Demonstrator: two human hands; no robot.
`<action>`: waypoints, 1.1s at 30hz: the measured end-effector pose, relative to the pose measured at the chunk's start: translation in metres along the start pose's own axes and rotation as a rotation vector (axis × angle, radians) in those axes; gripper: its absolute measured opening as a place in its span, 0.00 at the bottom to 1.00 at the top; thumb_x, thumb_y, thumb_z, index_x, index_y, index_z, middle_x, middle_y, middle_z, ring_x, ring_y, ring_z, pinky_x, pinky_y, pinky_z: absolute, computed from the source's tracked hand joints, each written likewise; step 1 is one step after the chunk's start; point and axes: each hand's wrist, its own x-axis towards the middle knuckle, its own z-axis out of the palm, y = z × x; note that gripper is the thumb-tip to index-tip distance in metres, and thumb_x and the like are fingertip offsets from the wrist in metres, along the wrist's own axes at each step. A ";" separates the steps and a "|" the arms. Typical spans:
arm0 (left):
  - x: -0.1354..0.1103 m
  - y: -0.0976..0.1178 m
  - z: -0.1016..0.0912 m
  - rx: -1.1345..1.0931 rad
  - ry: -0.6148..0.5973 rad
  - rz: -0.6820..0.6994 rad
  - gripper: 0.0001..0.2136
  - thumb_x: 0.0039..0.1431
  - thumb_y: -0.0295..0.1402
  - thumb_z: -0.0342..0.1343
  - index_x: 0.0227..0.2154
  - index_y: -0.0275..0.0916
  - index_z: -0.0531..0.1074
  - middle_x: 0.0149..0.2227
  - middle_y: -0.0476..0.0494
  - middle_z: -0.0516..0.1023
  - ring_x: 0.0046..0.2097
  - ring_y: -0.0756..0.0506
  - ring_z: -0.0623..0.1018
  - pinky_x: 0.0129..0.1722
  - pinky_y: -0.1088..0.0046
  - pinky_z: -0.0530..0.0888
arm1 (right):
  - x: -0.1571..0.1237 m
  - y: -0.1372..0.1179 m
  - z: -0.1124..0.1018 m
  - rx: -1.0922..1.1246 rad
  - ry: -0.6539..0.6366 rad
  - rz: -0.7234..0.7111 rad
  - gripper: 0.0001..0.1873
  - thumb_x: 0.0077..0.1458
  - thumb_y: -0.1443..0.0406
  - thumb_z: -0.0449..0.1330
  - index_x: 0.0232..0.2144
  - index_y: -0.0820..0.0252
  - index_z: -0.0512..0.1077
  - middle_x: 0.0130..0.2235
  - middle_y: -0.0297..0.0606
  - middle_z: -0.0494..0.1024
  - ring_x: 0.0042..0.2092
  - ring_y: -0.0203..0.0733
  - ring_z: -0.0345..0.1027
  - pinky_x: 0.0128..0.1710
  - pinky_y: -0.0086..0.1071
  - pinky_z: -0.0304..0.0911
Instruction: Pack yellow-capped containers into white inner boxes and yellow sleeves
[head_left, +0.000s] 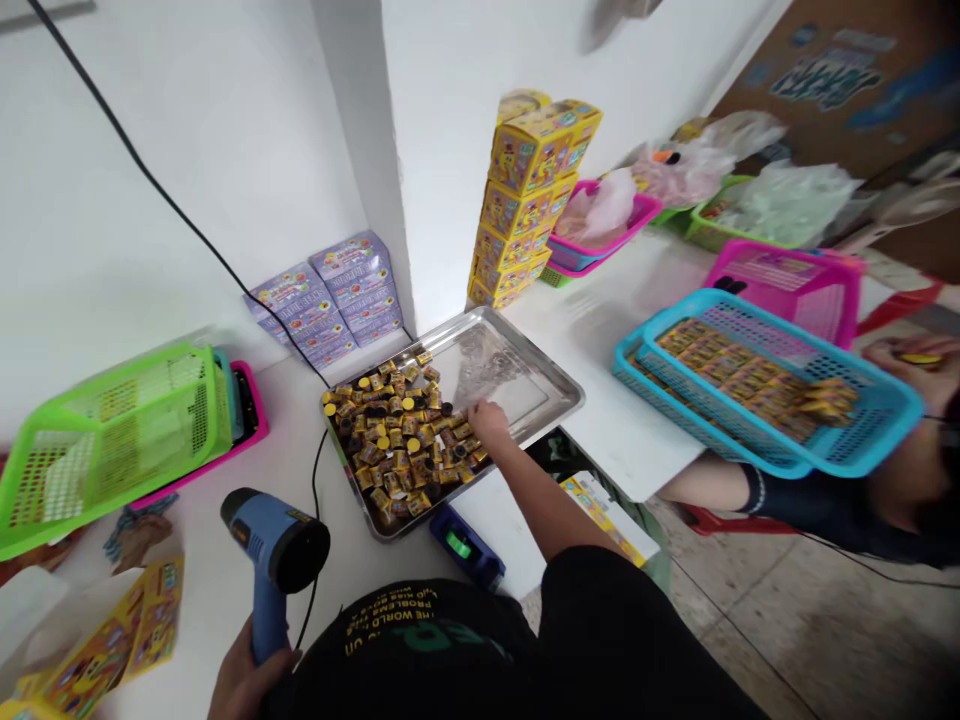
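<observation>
Two hands: your left fingers (251, 675) wrap a rigid blue heat gun (274, 550) at ten o'clock; your right fingers (481, 415), open or closed unclear, touch small capped tubs (397, 435), likely light, loose, best pinched singly, on a steel tray (559, 395) at twelve.

A blue and black heat gun (264, 560), a silver tray (525, 375) of yellow-and-black pieces (397, 440), a turquoise mesh basket (772, 330).

White walls (187, 170) meet in a corner — white table (600, 340) below — speckled tile floor (795, 630) beyond
</observation>
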 end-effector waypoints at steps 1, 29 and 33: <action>0.002 -0.001 0.000 0.004 -0.004 0.008 0.19 0.40 0.47 0.62 0.31 0.41 0.71 0.25 0.48 0.76 0.31 0.37 0.76 0.34 0.62 0.73 | -0.003 0.000 0.002 0.021 -0.003 0.002 0.21 0.68 0.61 0.52 0.53 0.69 0.76 0.50 0.59 0.79 0.51 0.53 0.76 0.47 0.38 0.68; 0.056 0.061 0.106 0.133 -0.589 0.337 0.11 0.47 0.41 0.60 0.27 0.40 0.67 0.21 0.55 0.63 0.24 0.48 0.67 0.26 0.73 0.65 | -0.161 -0.099 -0.026 1.785 -0.506 -0.184 0.19 0.37 0.58 0.72 0.31 0.60 0.73 0.25 0.33 0.77 0.26 0.41 0.71 0.27 0.34 0.71; 0.086 0.044 0.083 0.582 -0.342 0.456 0.04 0.58 0.27 0.51 0.31 0.40 0.70 0.28 0.48 0.74 0.34 0.44 0.75 0.37 0.71 0.68 | -0.113 -0.050 -0.053 1.897 -0.241 -0.095 0.22 0.36 0.59 0.73 0.32 0.59 0.69 0.24 0.31 0.77 0.24 0.41 0.73 0.24 0.34 0.73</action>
